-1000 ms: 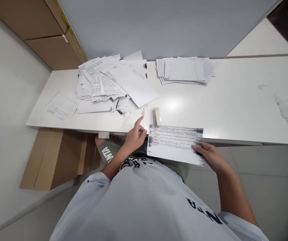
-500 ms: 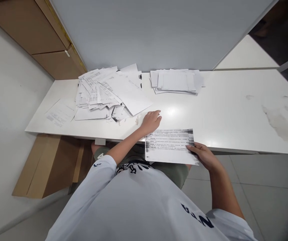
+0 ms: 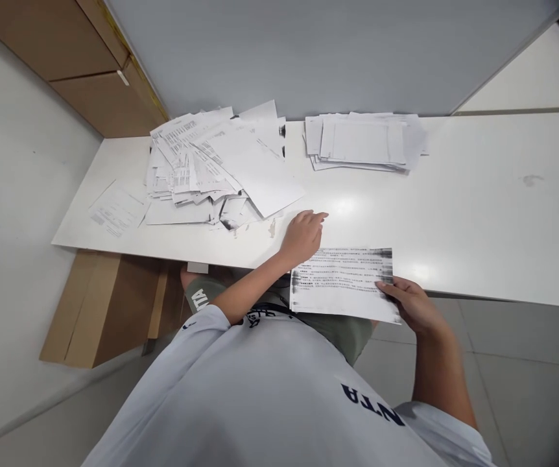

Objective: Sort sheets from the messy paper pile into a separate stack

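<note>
My left hand (image 3: 303, 236) rests on the white table (image 3: 464, 201) near its front edge, fingers curled down over the spot where a small beige stapler lay; the stapler is hidden under the hand. My right hand (image 3: 412, 303) pinches the right edge of a printed sheet (image 3: 342, 282) with smeared black margins. The sheet is held flat over the table's front edge, just right of the left hand.
A messy pile of printed papers (image 3: 211, 168) covers the table's back left, with a tidier stack (image 3: 363, 140) to its right. One sheet (image 3: 117, 211) lies at the far left. A cardboard box (image 3: 99, 311) stands under the table. A grey partition (image 3: 309, 52) backs the table.
My left hand moved from the table's edge forward and right onto the beige stapler, which is now covered. The printed sheet stays in my right hand.
</note>
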The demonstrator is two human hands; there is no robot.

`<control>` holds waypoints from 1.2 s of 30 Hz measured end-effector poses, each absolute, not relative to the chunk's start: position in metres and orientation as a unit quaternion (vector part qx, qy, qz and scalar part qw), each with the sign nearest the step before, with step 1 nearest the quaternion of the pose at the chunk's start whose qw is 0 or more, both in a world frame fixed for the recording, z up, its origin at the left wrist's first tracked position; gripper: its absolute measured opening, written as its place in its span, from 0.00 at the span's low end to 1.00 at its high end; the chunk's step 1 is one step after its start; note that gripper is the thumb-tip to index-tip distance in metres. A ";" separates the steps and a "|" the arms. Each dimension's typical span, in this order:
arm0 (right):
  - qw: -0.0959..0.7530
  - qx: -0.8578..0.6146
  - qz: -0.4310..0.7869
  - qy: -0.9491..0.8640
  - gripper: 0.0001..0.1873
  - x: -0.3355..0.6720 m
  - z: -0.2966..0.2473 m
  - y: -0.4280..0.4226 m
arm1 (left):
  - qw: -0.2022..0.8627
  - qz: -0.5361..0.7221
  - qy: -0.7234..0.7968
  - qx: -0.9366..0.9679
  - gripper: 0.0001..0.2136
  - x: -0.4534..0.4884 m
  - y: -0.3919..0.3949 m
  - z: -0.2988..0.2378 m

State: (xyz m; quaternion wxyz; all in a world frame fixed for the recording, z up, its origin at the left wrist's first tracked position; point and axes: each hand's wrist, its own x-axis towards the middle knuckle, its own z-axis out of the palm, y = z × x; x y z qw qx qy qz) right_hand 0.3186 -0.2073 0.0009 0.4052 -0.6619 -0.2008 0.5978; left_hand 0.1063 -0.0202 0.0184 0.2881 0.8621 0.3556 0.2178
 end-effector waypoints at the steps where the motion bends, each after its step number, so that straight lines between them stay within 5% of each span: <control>1: 0.404 -0.661 0.598 -0.206 0.20 0.318 0.001 -0.207 | 0.307 0.222 0.359 0.853 0.17 0.107 -0.019 0.018; 8: 0.407 -0.733 0.487 -0.245 0.20 0.350 0.024 -0.212 | 0.412 0.330 0.387 0.756 0.14 0.103 -0.006 0.035; 13: 0.579 -0.768 0.213 -0.175 0.12 0.398 0.047 -0.205 | 0.259 0.436 0.524 0.684 0.13 0.045 0.018 0.039; 20: 0.681 -0.694 0.135 -0.192 0.07 0.410 0.048 -0.051 | 0.108 0.202 0.588 0.775 0.35 0.018 0.042 0.017; 27: 0.537 -0.797 0.120 -0.249 0.07 0.414 0.030 0.076 | 0.117 0.107 0.555 0.816 0.42 0.019 0.041 0.015; 31: 0.515 -0.803 -0.011 -0.299 0.23 0.395 0.037 0.079 | 0.103 0.120 0.561 0.812 0.33 0.017 0.040 0.013; 36: 0.412 -0.717 -0.008 -0.562 0.24 0.300 0.022 0.065 | 0.091 0.143 0.549 0.818 0.25 0.017 0.040 0.012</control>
